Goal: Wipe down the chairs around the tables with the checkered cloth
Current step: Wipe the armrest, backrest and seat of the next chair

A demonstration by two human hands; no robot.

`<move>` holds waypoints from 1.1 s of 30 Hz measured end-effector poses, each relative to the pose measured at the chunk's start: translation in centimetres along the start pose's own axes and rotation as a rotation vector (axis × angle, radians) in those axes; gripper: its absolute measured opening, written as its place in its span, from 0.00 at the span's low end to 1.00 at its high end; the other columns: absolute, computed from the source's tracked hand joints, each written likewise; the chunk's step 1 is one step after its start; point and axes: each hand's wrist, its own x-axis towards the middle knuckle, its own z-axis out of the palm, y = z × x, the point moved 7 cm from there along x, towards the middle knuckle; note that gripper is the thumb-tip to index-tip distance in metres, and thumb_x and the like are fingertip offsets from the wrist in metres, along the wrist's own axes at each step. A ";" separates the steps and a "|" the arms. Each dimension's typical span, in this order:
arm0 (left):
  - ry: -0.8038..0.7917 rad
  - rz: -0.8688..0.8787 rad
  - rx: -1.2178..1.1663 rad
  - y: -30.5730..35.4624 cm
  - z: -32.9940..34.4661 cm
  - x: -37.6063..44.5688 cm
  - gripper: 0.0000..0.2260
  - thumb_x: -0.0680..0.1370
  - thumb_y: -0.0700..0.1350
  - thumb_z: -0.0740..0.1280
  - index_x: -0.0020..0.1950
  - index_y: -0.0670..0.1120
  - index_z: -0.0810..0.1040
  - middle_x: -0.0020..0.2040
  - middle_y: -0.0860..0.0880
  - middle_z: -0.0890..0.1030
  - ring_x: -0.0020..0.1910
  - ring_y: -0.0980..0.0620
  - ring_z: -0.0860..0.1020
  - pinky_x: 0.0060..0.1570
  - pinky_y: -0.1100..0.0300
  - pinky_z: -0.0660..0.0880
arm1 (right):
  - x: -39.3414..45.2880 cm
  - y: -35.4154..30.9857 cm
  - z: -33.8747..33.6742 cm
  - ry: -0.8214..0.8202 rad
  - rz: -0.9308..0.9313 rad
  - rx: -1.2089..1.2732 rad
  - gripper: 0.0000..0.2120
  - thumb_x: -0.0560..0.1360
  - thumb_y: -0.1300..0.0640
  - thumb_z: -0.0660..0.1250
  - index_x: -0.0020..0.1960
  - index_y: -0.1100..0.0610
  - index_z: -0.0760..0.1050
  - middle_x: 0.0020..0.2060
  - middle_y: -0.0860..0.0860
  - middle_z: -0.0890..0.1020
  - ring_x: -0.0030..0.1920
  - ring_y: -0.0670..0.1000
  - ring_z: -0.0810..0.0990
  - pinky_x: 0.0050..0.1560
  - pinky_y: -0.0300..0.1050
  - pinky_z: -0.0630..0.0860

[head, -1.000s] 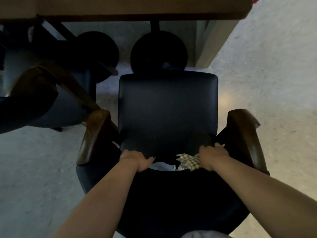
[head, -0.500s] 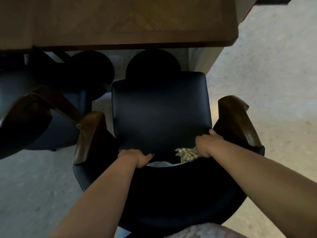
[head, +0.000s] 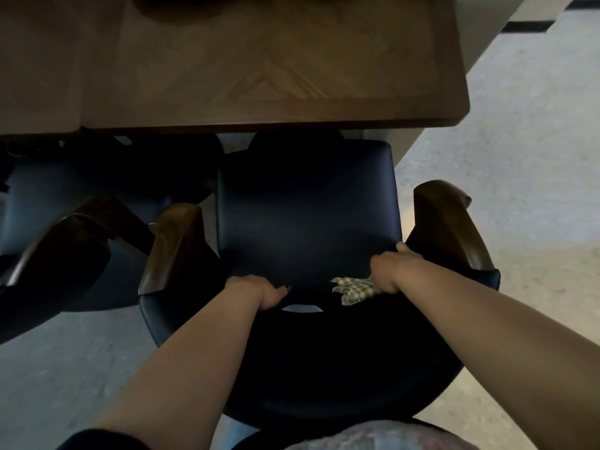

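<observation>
A dark blue padded chair [head: 305, 216] with wooden armrests stands in front of me, its seat front under the edge of the wooden table [head: 259, 66]. My left hand [head: 259, 289] grips the top edge of the curved backrest on the left. On the right of that edge my right hand [head: 391, 267] holds the backrest and the bunched checkered cloth [head: 352, 289], which sticks out to the left of the hand. The fingers of both hands are hidden over the edge.
A second dark chair [head: 81, 241] with wooden armrests stands close on the left, partly under the table. The right armrest [head: 448, 222] lies just beyond my right hand. Pale speckled floor [head: 519, 177] spreads out to the right and lower left.
The chair has slid forward toward the table with both hands on its backrest, and its seat front now lies under the table edge. My view has moved forward with it.
</observation>
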 end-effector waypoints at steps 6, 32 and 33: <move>-0.007 0.016 0.042 -0.2 0.3 -0.2 0.35 0.78 0.69 0.44 0.76 0.48 0.63 0.76 0.46 0.64 0.74 0.46 0.63 0.70 0.51 0.61 | 0.7 -0.4 0.0 0.051 -0.024 -0.004 0.19 0.77 0.61 0.55 0.66 0.56 0.69 0.66 0.54 0.73 0.68 0.55 0.66 0.71 0.51 0.52; 0.764 0.659 -1.507 1.9 -4.3 -27.5 0.10 0.81 0.47 0.62 0.62 0.57 0.73 0.56 0.58 0.80 0.54 0.65 0.77 0.53 0.68 0.72 | -26.0 -2.2 -6.4 0.773 -0.677 1.345 0.09 0.77 0.56 0.66 0.43 0.43 0.79 0.40 0.40 0.83 0.41 0.39 0.81 0.38 0.30 0.76; 0.827 0.675 -1.517 1.7 -4.0 -29.6 0.10 0.82 0.46 0.61 0.62 0.56 0.73 0.55 0.59 0.80 0.52 0.65 0.78 0.50 0.70 0.72 | -27.9 -2.6 -6.5 0.810 -0.701 1.344 0.10 0.77 0.56 0.66 0.43 0.42 0.79 0.40 0.40 0.83 0.41 0.39 0.81 0.38 0.30 0.76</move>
